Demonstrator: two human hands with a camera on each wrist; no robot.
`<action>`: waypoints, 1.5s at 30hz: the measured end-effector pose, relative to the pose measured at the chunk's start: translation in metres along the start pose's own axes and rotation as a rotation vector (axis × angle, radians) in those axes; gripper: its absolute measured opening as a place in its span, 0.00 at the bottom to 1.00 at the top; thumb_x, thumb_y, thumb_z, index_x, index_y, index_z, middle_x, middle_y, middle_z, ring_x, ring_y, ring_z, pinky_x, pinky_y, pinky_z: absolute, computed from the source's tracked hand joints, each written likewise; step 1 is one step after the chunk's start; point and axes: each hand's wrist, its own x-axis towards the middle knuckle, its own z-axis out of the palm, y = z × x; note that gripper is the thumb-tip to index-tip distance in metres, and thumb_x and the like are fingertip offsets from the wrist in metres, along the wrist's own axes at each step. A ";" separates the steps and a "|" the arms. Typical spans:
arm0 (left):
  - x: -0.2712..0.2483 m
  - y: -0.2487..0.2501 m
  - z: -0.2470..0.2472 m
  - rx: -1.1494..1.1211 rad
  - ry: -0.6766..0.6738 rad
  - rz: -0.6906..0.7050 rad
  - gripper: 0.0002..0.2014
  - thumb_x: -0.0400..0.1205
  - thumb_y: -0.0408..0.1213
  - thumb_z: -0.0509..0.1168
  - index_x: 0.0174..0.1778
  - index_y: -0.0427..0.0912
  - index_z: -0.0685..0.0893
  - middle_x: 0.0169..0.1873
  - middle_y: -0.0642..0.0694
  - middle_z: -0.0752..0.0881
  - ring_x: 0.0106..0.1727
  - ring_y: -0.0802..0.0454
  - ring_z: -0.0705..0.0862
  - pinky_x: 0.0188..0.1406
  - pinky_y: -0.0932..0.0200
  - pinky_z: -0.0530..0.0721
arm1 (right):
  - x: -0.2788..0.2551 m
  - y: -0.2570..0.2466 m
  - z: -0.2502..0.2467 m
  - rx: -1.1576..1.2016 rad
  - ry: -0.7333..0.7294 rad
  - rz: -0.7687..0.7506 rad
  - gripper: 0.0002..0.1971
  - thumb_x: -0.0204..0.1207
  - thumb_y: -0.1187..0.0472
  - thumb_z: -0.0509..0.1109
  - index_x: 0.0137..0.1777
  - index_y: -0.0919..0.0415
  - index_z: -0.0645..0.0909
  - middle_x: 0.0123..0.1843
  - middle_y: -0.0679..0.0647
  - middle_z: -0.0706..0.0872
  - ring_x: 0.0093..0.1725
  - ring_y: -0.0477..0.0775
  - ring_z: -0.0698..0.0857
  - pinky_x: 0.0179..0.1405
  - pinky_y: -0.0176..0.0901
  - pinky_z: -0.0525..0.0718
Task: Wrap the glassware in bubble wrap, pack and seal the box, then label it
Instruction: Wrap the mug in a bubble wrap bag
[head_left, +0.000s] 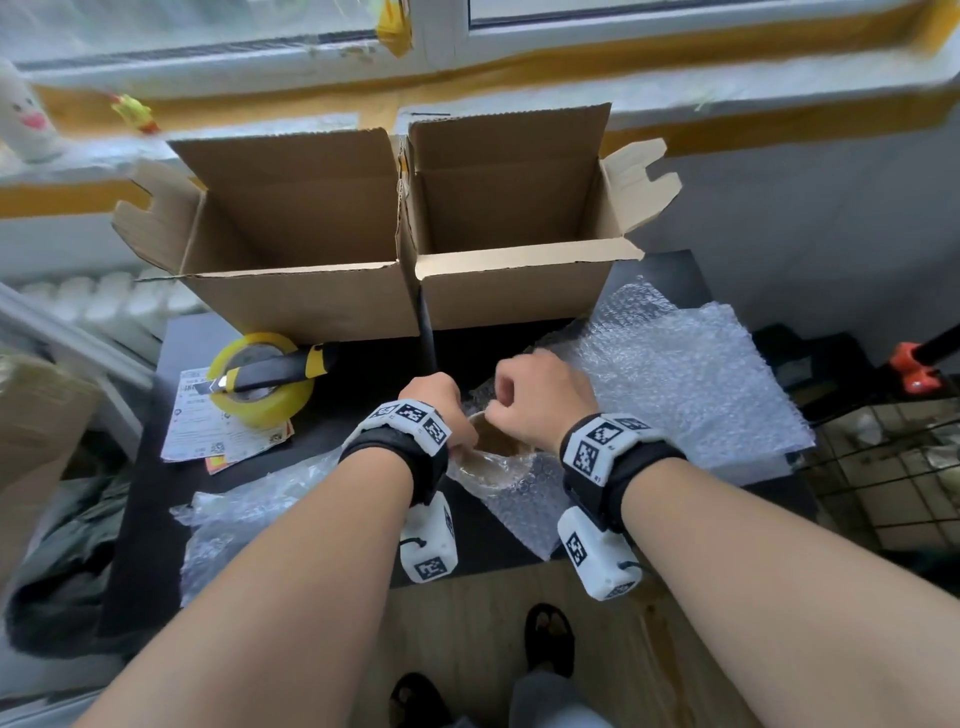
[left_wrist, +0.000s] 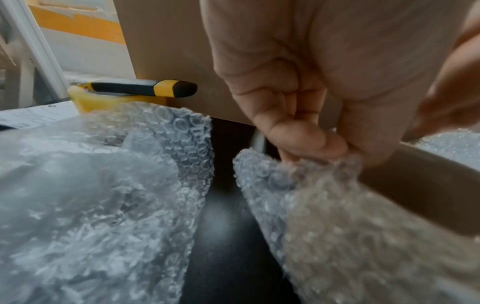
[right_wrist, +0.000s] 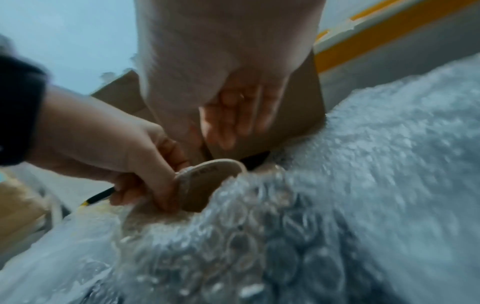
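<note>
A brownish glass cup (head_left: 493, 449) lies on the black table (head_left: 363, 374), partly rolled in bubble wrap (head_left: 519, 499). My left hand (head_left: 434, 408) pinches the wrap's edge against the cup's rim; the left wrist view shows its fingertips (left_wrist: 311, 148) on the wrap (left_wrist: 337, 226) beside the brown rim (left_wrist: 415, 185). My right hand (head_left: 535, 395) hovers just over the cup's mouth with its fingers (right_wrist: 233, 115) curled. Nothing shows in them, and that view is blurred. The cup's rim (right_wrist: 215, 166) pokes out of the wrap (right_wrist: 311, 205) under the left hand (right_wrist: 116, 154).
Two open cardboard boxes (head_left: 291, 244) (head_left: 509, 228) stand at the back. A yellow tape roll (head_left: 260, 384) carries a utility knife (head_left: 280, 369) and sits on paper labels (head_left: 208, 431). Spare bubble wrap (head_left: 691, 374) lies right, a wrapped bundle (head_left: 239, 519) left.
</note>
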 end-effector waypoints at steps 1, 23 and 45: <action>0.000 0.001 -0.001 -0.004 -0.003 -0.002 0.06 0.66 0.36 0.73 0.33 0.42 0.82 0.32 0.46 0.86 0.33 0.50 0.84 0.27 0.61 0.79 | -0.002 -0.003 -0.002 -0.019 -0.044 -0.049 0.09 0.67 0.48 0.70 0.33 0.51 0.80 0.36 0.48 0.84 0.40 0.52 0.82 0.38 0.42 0.76; 0.016 -0.003 -0.022 -0.536 -0.089 0.074 0.14 0.74 0.20 0.65 0.41 0.44 0.88 0.46 0.39 0.89 0.45 0.46 0.88 0.51 0.51 0.89 | 0.005 0.014 -0.007 0.227 -0.411 0.117 0.23 0.73 0.67 0.69 0.23 0.56 0.61 0.25 0.52 0.63 0.28 0.53 0.63 0.29 0.43 0.62; 0.019 -0.004 0.007 -1.136 -0.344 -0.227 0.12 0.83 0.24 0.48 0.47 0.29 0.78 0.40 0.37 0.84 0.43 0.40 0.84 0.55 0.46 0.82 | 0.015 0.051 0.000 1.440 -0.200 0.593 0.13 0.85 0.72 0.57 0.37 0.65 0.74 0.33 0.57 0.75 0.31 0.54 0.76 0.35 0.44 0.77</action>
